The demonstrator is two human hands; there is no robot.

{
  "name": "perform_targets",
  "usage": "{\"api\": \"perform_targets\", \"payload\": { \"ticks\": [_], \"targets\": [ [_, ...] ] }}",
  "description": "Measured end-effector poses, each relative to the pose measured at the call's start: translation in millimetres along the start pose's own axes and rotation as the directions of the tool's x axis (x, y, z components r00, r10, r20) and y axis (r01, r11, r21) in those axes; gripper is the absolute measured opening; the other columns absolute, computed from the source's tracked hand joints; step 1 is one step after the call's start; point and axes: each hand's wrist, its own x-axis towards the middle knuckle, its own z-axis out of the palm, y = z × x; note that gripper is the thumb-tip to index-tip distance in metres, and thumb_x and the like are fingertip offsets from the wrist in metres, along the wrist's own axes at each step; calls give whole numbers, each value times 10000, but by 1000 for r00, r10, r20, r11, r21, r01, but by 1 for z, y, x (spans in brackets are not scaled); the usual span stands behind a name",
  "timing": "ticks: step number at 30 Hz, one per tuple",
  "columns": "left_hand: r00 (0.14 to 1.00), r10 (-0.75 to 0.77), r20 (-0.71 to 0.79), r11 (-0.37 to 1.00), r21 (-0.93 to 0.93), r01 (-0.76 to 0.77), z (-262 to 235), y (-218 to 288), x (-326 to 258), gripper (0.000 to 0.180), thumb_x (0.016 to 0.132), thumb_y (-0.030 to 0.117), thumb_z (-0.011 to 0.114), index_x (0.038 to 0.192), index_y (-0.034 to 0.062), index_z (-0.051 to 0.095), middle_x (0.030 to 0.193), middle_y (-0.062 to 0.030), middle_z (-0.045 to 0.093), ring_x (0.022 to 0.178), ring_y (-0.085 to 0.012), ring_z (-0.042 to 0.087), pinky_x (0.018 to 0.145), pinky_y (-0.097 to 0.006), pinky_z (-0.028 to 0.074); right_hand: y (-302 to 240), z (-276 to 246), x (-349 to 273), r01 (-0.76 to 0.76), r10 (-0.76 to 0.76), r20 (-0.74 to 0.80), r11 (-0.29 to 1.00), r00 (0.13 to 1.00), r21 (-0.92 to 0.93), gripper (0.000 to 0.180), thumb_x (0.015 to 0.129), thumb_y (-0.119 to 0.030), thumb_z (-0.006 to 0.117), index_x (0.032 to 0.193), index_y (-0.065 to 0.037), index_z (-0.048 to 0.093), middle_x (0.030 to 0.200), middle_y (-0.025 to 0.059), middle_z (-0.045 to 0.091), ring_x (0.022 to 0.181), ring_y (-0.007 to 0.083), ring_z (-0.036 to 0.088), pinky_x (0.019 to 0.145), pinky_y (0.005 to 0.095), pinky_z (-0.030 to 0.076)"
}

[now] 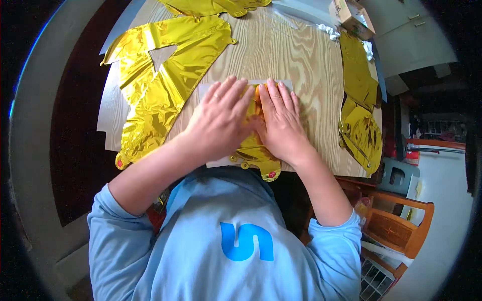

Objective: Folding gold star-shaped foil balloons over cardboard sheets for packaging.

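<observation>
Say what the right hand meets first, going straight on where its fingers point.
The right hand would probably meet the gold foil piece at the picture's top, beyond wooden tabletop; fisheye bending leaves this uncertain.

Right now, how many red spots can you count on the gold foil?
2: one red spot at the near end of the left foil piece, another red spot at the near end of the middle foil piece. Left hand and right hand may hide more.

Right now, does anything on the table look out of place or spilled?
Yes: crumpled white scraps lie loose by the box, far right, like litter. The foil under the left hand and right hand pokes past the near edge of the table. No visible spill.
</observation>
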Motion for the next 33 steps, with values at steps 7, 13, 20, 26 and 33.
{"api": "perform_targets", "payload": {
  "ticks": [7, 13, 20, 26, 33],
  "targets": [
    [996, 18, 93, 999, 48, -23, 26, -10, -17, 829, 977, 606, 472, 1535, 7, 343, 1614, -224, 281, 1512, -400, 226, 1223, -522, 153, 6, 3, 2, -21, 21, -5, 1000, 1000, -2, 680, 999, -393, 535, 1495, 43, 371, 1587, 255, 305, 1467, 431, 278, 1201, 566, 180],
    [992, -12, 128, 996, 86, 1, 20, -15, -18, 831, 975, 650, 440, 1550, 60, 339, 1623, -230, 250, 1515, -423, 192, 1227, -526, 140, -1, 2, 5, -55, 55, 13, 998, 998, 3, 683, 1004, -395, 526, 1499, 47, 363, 1592, 255, 296, 1477, 433, 260, 1207, 570, 164],
    [992, -60, 111, 943, -321, 93, -4, -31, -7, 774, 1006, 557, 462, 1565, 47, 298, 1630, -238, 224, 1516, -415, 191, 1233, -482, 159, -6, -4, 6, -149, 149, 20, 989, 989, -6, 679, 1019, -400, 502, 1516, 34, 344, 1598, 244, 299, 1481, 420, 262, 1215, 549, 147],
    [968, -248, 34, 763, -608, 217, -25, -55, -6, 630, 1044, 391, 458, 1548, 34, 335, 1598, -221, 319, 1509, -351, 253, 1223, -433, 211, -12, -19, 18, -34, 36, -38, 999, 999, 38, 665, 1014, -384, 515, 1520, 14, 349, 1599, 227, 308, 1483, 420, 262, 1216, 552, 148],
    [999, 26, -21, 995, -96, -28, -3, -17, -10, 657, 988, 404, 555, 1462, -32, 430, 1536, -264, 386, 1448, -423, 337, 1203, -519, 233, -13, 3, 21, -29, 26, 35, 997, 999, 70, 665, 995, -345, 538, 1499, 50, 361, 1594, 258, 293, 1497, 411, 238, 1224, 544, 152]
  ]
}}
